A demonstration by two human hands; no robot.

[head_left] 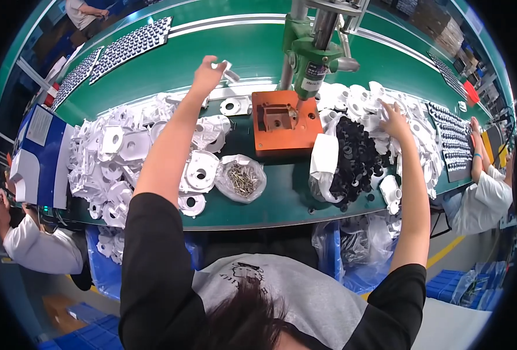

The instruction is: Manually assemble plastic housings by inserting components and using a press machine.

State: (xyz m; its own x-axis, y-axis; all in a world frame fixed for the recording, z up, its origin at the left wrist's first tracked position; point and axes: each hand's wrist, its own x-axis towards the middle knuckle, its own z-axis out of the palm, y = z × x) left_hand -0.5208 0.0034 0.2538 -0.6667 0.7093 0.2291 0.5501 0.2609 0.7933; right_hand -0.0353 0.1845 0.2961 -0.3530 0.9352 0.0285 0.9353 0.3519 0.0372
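Observation:
My left hand [207, 76] is stretched out over the far side of the green bench, its fingers closed on a small white plastic part [231, 74]. My right hand [395, 124] hovers at the heap of white plastic parts [424, 137] on the right, fingers apart, with nothing visible in it. Between my hands stands a green press [312, 58], its ram above an orange fixture block [287, 143]. The fixture's recess holds a part I cannot make out clearly. A bag of small black parts [351, 157] lies close to my right forearm.
A clear bag of brass-coloured pins [242, 179] sits near the front edge. White housings [118, 146] are heaped at left beside a blue-and-white machine [39, 157]. Trays of dark parts [131, 49] lie far left; another tray [452, 140] is at right. Co-workers sit on both sides.

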